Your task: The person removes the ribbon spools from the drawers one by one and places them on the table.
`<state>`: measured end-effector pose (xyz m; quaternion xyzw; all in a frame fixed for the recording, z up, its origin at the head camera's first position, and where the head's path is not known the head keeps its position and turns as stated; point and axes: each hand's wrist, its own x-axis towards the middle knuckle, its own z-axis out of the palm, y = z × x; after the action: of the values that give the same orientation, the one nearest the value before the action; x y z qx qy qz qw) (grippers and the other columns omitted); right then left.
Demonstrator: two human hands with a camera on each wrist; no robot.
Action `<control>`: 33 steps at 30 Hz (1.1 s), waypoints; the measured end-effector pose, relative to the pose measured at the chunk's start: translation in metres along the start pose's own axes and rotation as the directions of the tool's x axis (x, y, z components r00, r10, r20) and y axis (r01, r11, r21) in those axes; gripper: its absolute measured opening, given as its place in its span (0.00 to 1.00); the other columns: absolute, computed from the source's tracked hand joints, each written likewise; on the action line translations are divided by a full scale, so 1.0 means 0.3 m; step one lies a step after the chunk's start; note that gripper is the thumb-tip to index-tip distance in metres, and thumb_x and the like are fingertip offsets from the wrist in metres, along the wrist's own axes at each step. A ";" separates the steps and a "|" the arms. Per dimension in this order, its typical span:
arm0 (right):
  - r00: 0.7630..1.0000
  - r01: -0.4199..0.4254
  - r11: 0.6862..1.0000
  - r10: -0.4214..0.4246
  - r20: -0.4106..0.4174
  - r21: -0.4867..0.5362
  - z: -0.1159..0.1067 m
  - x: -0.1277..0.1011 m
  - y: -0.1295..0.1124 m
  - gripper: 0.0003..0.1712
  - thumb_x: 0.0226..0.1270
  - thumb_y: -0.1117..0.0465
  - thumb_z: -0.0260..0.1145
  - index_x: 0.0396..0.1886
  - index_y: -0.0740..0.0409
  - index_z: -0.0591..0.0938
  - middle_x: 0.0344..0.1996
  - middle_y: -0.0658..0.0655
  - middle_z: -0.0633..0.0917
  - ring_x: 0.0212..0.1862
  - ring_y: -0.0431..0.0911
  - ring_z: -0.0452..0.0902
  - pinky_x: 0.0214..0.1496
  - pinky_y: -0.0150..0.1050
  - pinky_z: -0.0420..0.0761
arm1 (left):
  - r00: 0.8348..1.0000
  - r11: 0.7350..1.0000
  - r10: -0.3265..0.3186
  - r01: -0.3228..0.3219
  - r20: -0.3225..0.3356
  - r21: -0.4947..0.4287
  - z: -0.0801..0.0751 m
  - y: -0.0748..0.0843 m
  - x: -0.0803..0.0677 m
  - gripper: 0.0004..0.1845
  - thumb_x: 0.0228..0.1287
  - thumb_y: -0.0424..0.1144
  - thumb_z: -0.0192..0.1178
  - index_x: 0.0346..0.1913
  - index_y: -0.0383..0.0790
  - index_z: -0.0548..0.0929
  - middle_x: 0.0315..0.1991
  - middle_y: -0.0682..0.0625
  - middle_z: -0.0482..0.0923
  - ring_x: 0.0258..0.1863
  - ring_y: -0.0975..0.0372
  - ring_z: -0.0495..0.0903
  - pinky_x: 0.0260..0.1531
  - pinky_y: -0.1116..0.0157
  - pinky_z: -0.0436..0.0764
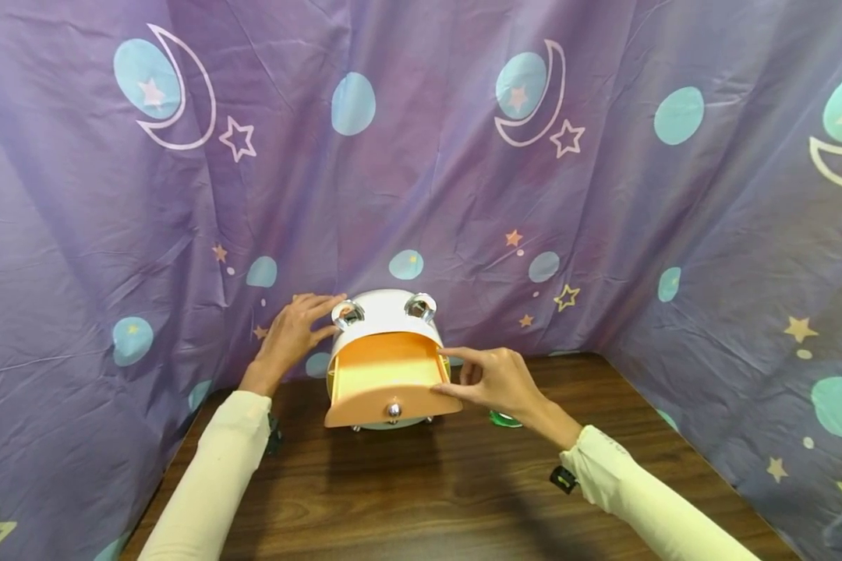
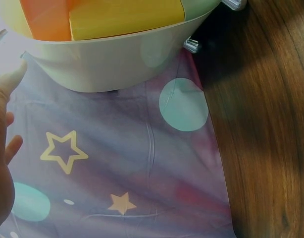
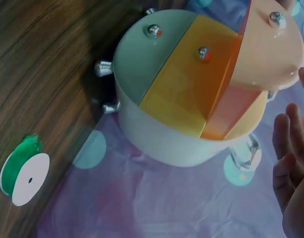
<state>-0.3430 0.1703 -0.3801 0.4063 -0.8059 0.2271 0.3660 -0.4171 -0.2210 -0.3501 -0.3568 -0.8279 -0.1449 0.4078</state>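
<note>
Loosely spread fingers [image 1: 320,304]: left hand [image 1: 296,329] at chest [image 1: 383,310], right hand [image 1: 500,378] at drawer [image 1: 365,407] edge, roomy foreground tabletop [image 1: 400,499]

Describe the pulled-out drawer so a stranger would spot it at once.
On the dark wooden table stands a rounded white cabinet with two shiny, eye-like silver domes on top. Just below those domes, a peach-orange drawer juts out, the right hand at its right end. Unlike the yellow drawer and pale green drawer beneath it, which sit closed, this one stands open.
</note>
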 end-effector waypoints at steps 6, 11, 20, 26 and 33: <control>0.995 0.091 0.995 -0.090 -0.032 0.045 0.030 0.015 -0.030 0.30 0.53 0.43 0.84 0.55 0.45 0.90 0.17 0.33 0.81 0.18 0.23 0.71 0.20 0.22 0.74 | 1.000 1.000 0.004 -0.004 -0.005 0.008 0.002 0.000 -0.001 0.36 0.52 0.35 0.81 0.67 0.44 0.83 0.56 0.43 0.86 0.53 0.44 0.82 0.59 0.45 0.82; 0.986 0.160 0.986 -0.158 -0.061 0.043 0.052 0.024 -0.056 0.30 0.51 0.44 0.85 0.55 0.46 0.90 0.17 0.35 0.82 0.18 0.23 0.72 0.19 0.22 0.74 | 1.000 1.000 0.008 -0.008 -0.006 0.016 0.006 -0.002 -0.002 0.36 0.52 0.36 0.81 0.67 0.44 0.82 0.55 0.44 0.86 0.52 0.46 0.82 0.60 0.45 0.81; 0.959 0.263 0.964 -0.264 -0.104 -0.025 0.100 0.025 -0.103 0.30 0.51 0.41 0.84 0.54 0.43 0.90 0.18 0.36 0.85 0.19 0.26 0.75 0.19 0.21 0.74 | 1.000 1.000 -0.016 0.016 0.010 0.015 0.001 0.004 0.002 0.36 0.53 0.35 0.81 0.67 0.45 0.82 0.56 0.43 0.86 0.55 0.42 0.82 0.65 0.39 0.76; 0.952 0.283 0.958 -0.286 -0.111 -0.041 0.122 0.015 -0.127 0.31 0.50 0.41 0.84 0.54 0.43 0.90 0.16 0.37 0.83 0.17 0.27 0.74 0.19 0.18 0.70 | 0.999 0.999 -0.031 0.030 0.018 0.012 0.000 0.007 0.006 0.35 0.53 0.36 0.81 0.67 0.44 0.83 0.56 0.43 0.86 0.55 0.43 0.81 0.66 0.37 0.75; 0.946 0.312 0.950 -0.312 -0.090 -0.016 0.144 0.004 -0.143 0.30 0.51 0.45 0.85 0.55 0.42 0.90 0.17 0.37 0.84 0.18 0.28 0.76 0.21 0.15 0.70 | 0.999 0.999 -0.040 0.040 0.023 0.015 0.004 0.004 0.001 0.35 0.53 0.36 0.81 0.67 0.44 0.83 0.57 0.43 0.86 0.57 0.41 0.81 0.65 0.35 0.74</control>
<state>-0.3257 0.1168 -0.4035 0.5177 -0.7140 0.1842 0.4339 -0.4169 -0.2193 -0.3509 -0.3387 -0.8406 -0.1430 0.3978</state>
